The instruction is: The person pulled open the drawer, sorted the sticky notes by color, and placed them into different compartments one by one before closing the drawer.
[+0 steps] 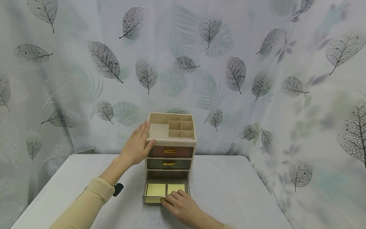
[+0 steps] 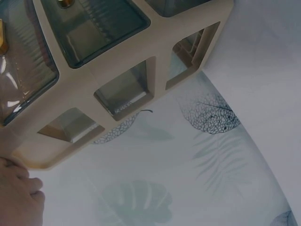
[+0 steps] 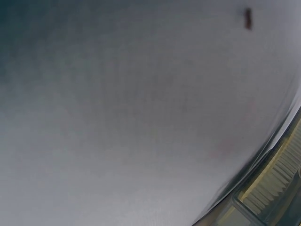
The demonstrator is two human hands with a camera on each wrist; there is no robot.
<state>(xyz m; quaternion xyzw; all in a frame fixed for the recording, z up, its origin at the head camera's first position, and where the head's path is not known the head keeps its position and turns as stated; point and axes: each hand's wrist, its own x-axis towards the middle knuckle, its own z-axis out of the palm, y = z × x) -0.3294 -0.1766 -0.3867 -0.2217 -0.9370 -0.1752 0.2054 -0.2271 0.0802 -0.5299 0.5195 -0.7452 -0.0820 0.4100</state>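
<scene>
A cream desktop drawer organizer stands on the table, its open top split into one large section and several small ones. My left hand rests against its upper left side, fingers extended along the top edge. The bottom drawer, see-through, is pulled out and holds two pads of yellow sticky notes side by side. At its front, my right hand pinches the small gold handle. Left wrist view: the organizer's side frame with window-like cutouts, and part of my left hand. Right wrist view: the sticky notes; the right hand is out of sight.
Above the pulled-out drawer, a brown drawer and a grey drawer are closed, each with a gold handle. A white cloth covers the table. Behind and beside it hangs a leaf-patterned curtain.
</scene>
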